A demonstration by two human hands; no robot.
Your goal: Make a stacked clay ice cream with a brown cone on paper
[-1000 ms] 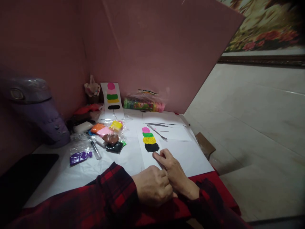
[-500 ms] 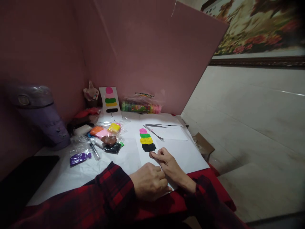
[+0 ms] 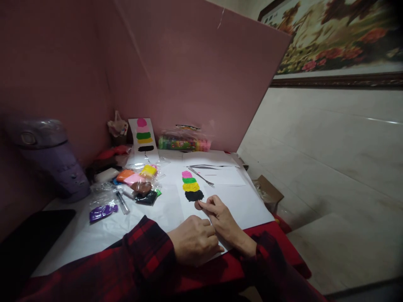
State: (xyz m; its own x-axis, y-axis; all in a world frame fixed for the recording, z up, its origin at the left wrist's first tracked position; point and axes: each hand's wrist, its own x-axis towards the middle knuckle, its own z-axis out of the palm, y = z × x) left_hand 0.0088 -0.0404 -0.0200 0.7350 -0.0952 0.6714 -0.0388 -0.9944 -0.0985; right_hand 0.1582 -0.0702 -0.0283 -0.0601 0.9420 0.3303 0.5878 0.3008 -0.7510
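Clay packets [image 3: 138,184] at 10 o'clock of strip [image 3: 189,209], tweezers [image 3: 201,177] at 1. Brown dab [image 3: 198,205] touches black patch [image 3: 194,195], at 10 o'clock of right grip [image 3: 222,218], whose fingertips [image 3: 205,204] are pressed together on it. Left grip [image 3: 193,239] fisted at 6.

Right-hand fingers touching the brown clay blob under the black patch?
Touching. Head view: the right hand has its fingers against the brown clay blob, with no gap showing, just below the black patch on the paper strip.

I see a table covered in white paper [image 3: 78,235] over red cloth. On it lie a white paper strip with 4 coloured clay patches [image 3: 189,186], clear bags of clay pieces [image 3: 138,180], a purple clay packet [image 3: 100,212] and, further back, a thin metal tool [image 3: 201,178].
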